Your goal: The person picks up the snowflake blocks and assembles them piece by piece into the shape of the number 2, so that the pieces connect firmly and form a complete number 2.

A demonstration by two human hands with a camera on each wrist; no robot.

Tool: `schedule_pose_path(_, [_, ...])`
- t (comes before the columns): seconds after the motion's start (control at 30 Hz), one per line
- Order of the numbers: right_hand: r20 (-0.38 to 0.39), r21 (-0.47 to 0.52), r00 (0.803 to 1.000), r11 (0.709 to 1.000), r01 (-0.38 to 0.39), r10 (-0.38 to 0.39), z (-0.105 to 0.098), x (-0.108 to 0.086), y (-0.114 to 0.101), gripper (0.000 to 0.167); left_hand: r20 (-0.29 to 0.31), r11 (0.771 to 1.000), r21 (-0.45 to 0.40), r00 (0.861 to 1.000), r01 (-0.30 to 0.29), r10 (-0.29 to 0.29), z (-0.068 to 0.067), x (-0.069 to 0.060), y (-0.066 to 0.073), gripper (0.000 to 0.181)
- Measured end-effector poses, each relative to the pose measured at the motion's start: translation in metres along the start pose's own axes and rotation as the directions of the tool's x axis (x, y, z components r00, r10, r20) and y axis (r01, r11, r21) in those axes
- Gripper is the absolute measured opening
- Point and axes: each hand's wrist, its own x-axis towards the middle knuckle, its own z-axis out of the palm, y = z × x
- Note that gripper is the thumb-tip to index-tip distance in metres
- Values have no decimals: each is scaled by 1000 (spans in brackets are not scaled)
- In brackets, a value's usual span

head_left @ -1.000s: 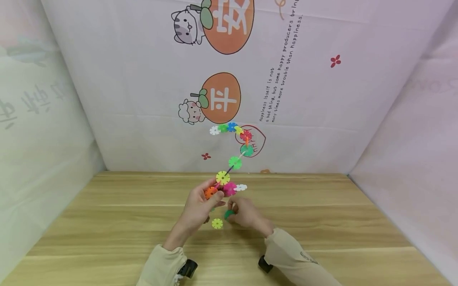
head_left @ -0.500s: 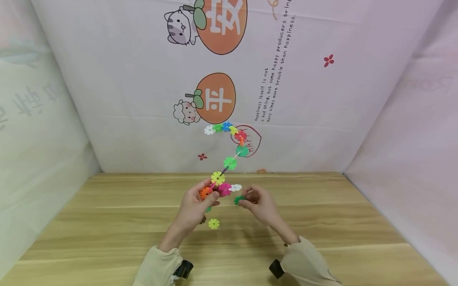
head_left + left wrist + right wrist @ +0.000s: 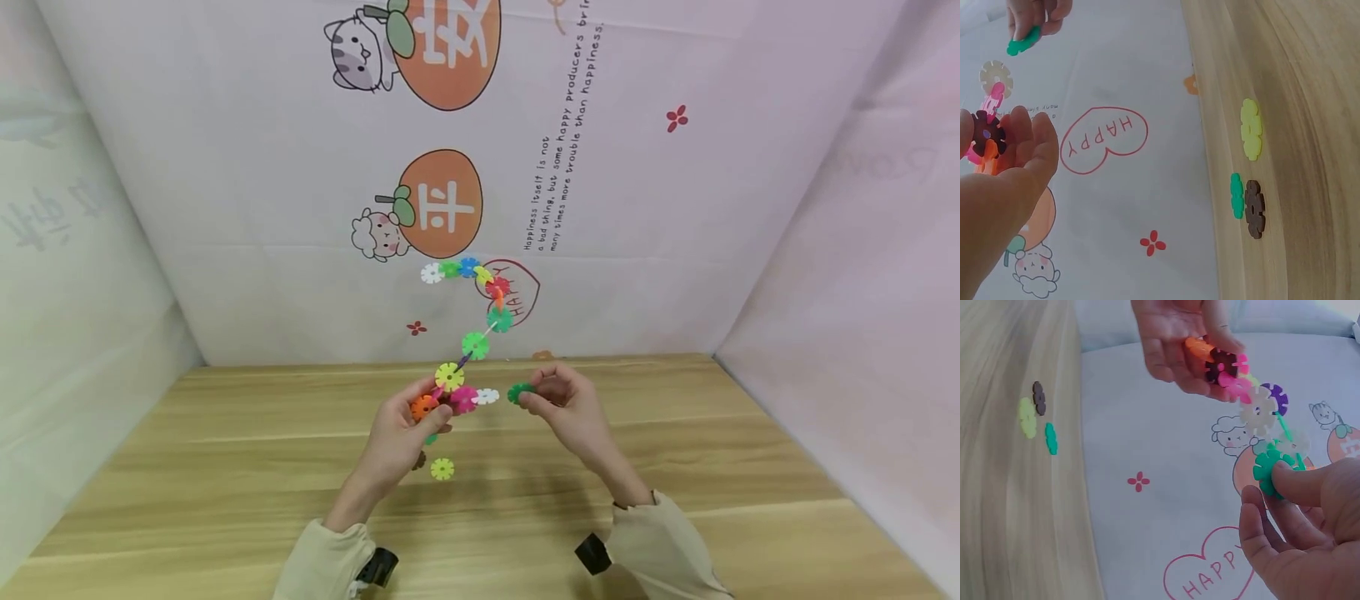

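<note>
Chain of slotted discs sat in my left grip, pinched between thumb and fingers near its orange disc; the rest rose away from me in front of the printed cloth. My right grip pinched a green disc by thumb and fingers, just beside the white disc jutting from the pink disc, not touching it (chain's own end or a branch, I could not tell). Step in hand, as I judged it: adding one piece there. Next move called for bringing slot to slot, planes crossed, then a light push with the left steadying; too much force might have twisted a joint loose. Left arm slanted in from lower left, right arm from lower right, both grips raised over the counter, right fingers curled above the thumb. Loose below: yellow disc, brown disc and second green disc, the last two side by side.
</note>
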Motion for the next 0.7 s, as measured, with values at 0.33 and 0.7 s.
schedule_pose_path(0.33, [27, 1, 998, 998, 59, -59, 1, 1, -4, 13, 1, 1000, 16, 1000, 9, -9, 3, -1, -2, 52])
schedule_pose_path(0.7, [-1, 40, 992, 991, 129, -129, 6, -2, -2, 12, 57, 997, -82, 998, 12, -7, 5, -1, -4, 54])
